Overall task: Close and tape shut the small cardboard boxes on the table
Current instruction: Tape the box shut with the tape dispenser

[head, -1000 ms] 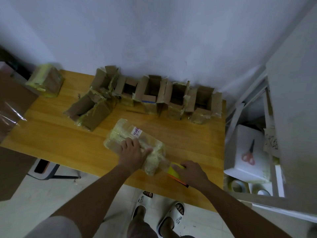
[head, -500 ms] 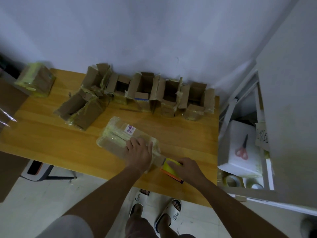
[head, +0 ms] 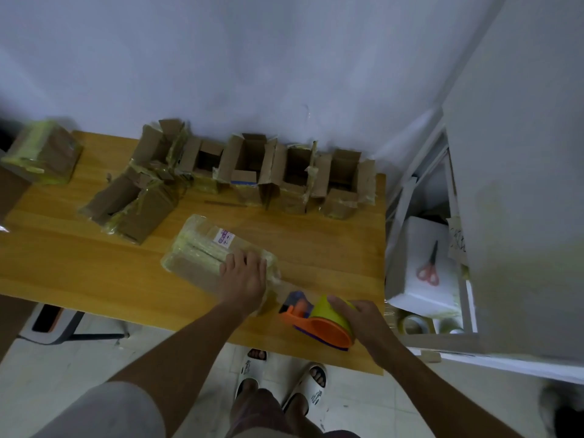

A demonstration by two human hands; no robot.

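The left hand (head: pixel 243 276) lies flat, fingers straight, pressing on the near end of a taped box (head: pixel 202 254) that lies on its side in the middle of the tabletop (head: pixel 63 267), towards the front edge. The right hand (head: pixel 360 317) is curled round the yellow roll of a tape dispenser (head: pixel 319 320) with an orange frame, at the front edge near the right corner. A strip of clear tape (head: pixel 284 287) runs from the box to the dispenser. Open boxes (head: pixel 249 165) stand in a row along the back edge; another taped box (head: pixel 41 151) sits at the back left corner.

Half a second ago the dispenser was right against the box; it has since been drawn away to the right, and its orange side now shows. The left hand has stayed pressed on the box.
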